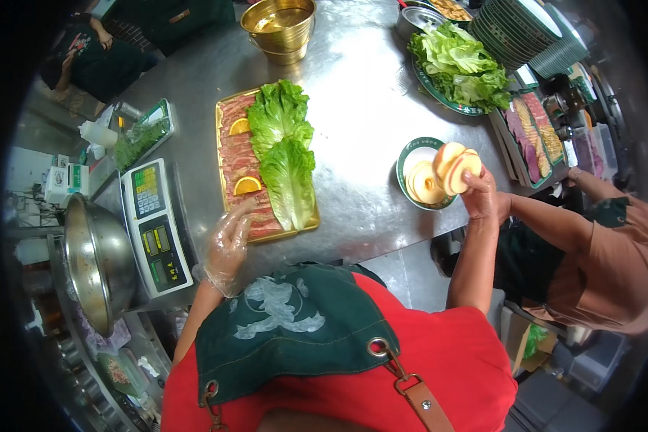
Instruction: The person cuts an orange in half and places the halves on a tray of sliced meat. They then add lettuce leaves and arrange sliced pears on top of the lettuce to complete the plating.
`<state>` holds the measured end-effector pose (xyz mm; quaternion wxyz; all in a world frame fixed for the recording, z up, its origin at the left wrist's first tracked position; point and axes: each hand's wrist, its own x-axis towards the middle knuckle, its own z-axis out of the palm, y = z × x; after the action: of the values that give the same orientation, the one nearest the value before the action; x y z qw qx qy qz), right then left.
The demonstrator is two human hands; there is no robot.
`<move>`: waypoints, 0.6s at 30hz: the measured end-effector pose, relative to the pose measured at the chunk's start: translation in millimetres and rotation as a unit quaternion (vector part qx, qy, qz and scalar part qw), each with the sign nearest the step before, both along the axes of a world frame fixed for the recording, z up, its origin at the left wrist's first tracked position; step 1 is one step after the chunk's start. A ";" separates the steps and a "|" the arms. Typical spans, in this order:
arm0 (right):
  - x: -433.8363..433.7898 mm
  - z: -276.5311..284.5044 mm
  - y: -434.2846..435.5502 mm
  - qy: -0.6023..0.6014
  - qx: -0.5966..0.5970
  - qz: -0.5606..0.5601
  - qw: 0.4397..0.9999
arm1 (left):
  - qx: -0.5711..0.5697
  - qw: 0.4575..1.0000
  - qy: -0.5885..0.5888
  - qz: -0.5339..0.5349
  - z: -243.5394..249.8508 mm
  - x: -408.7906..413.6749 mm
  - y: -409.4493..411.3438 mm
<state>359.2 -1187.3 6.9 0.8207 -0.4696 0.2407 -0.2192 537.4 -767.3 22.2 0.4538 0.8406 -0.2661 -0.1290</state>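
Observation:
My right hand (478, 189), bare, pinches a fanned stack of round cored apple slices (453, 170) between thumb and fingers. It holds them just above a white bowl with a green rim (402, 167), where more apple slices (418, 181) lie. My left hand (229, 243) wears a clear plastic glove and holds nothing. Its fingertips hover over or touch the near left corner of a gold tray (220, 137); I cannot tell which. Thin raw meat slices (240, 154), two orange half-slices (247, 186) and large lettuce leaves (286, 178) cover the tray.
A gold bucket (281, 32) stands at the back. Lettuce fills a green-rimmed plate (424, 78) beside stacked plates (510, 32). On the left are a digital scale (156, 227) and a steel bowl (100, 264). A co-worker's arm (551, 216) reaches in close at right; another person (94, 59) stands far left.

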 end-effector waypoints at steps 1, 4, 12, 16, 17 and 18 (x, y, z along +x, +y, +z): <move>8.4 6.4 14.6 -0.002 -0.007 -0.007 1.000 | -0.011 0.999 0.046 -0.006 2.4 1.7 -4.6; 39.9 21.6 71.2 0.032 -0.155 -0.052 0.986 | -0.126 0.918 0.375 -0.038 23.6 -0.8 -30.8; 94.5 15.8 205.1 -0.131 -0.663 -0.010 0.737 | -0.399 0.669 0.617 -0.110 22.2 -6.6 -85.6; 91.3 16.4 210.0 -0.143 -0.627 0.117 0.757 | -0.450 0.677 0.580 -0.041 9.1 -0.9 -76.3; 88.8 16.8 207.0 -0.137 -0.595 0.145 0.779 | -0.460 0.672 0.579 -0.031 8.0 -0.2 -73.0; 85.9 17.4 203.6 -0.128 -0.564 0.173 0.798 | -0.460 0.667 0.584 -0.039 10.7 -1.2 -72.0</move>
<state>445.1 -983.7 24.4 0.4583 -0.8508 -0.1173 -0.2287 536.3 -839.3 32.9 0.8403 0.2663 -0.0044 -0.4721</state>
